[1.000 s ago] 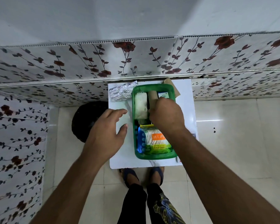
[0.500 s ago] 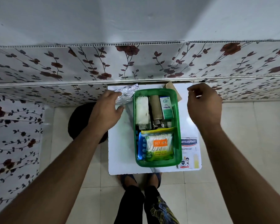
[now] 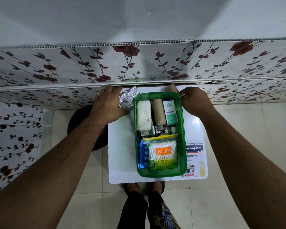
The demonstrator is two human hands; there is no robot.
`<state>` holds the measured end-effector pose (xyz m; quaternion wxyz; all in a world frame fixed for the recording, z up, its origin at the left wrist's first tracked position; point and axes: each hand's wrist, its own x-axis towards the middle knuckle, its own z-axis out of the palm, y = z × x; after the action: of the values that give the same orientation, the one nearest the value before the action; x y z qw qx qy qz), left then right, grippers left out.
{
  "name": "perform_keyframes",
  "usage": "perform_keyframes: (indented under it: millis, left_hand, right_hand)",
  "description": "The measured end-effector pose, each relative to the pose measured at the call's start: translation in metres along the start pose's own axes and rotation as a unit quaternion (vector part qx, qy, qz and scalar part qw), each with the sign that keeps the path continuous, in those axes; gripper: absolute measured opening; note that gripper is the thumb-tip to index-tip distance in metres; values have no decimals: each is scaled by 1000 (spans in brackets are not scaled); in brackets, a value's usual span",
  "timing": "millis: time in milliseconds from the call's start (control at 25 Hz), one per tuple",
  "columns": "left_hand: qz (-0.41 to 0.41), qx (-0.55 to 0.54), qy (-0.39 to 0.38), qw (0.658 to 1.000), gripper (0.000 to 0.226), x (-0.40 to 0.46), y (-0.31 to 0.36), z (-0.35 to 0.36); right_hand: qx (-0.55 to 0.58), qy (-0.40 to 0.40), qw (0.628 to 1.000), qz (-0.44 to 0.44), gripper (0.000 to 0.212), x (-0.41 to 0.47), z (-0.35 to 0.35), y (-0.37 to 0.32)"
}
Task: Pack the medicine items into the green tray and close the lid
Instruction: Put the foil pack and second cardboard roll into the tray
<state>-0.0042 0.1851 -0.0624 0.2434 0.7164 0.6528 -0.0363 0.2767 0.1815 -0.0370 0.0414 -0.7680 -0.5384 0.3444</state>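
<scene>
The green tray (image 3: pixel 183 129) stands open on a white table (image 3: pixel 120 156). In it lie a white gauze roll (image 3: pixel 144 116), a brown bandage roll (image 3: pixel 158 113), a green-and-white Optibex box (image 3: pixel 170 113), small bottles, a cotton swab packet (image 3: pixel 162 152) and a blue strip (image 3: pixel 143 154). A silver foil strip (image 3: pixel 129 98) lies by the tray's back left corner, and my left hand (image 3: pixel 109 103) covers its left end between thumb and forefinger. My right hand (image 3: pixel 195 101) is curled at the tray's back right corner, with nothing visible in it. No lid is in view.
A Hansaplast box (image 3: pixel 196 159) lies on the table to the right of the tray, near the front. A brown object (image 3: pixel 171 88) pokes out behind the tray. A flowered wall panel (image 3: pixel 139 66) overhangs the table's far edge. A black round object (image 3: pixel 79 123) sits on the floor to the left.
My right hand came out of the tray, swung to the right, and now sits at the tray's back right corner. My left hand moved from the table's middle up to the foil strip.
</scene>
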Motion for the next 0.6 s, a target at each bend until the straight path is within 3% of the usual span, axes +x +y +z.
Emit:
perform_keyframes:
  millis: [160, 280, 400, 600]
  left_hand:
    - [-85, -97, -18, 992, 70, -18, -7, -11]
    - [-144, -141, 25, 979, 68, -52, -5, -35]
    - [-149, -184, 71, 969, 62, -91, 29, -61]
    - [-115, -108, 80, 984, 70, -104, 98, -58]
  right_hand:
    - [10, -12, 1000, 5, 37, -7, -5, 0]
    - [50, 23, 998, 36, 37, -21, -16, 8]
    - [108, 77, 989, 70, 29, -45, -22, 19]
    - [198, 93, 972, 86, 33, -90, -22, 22]
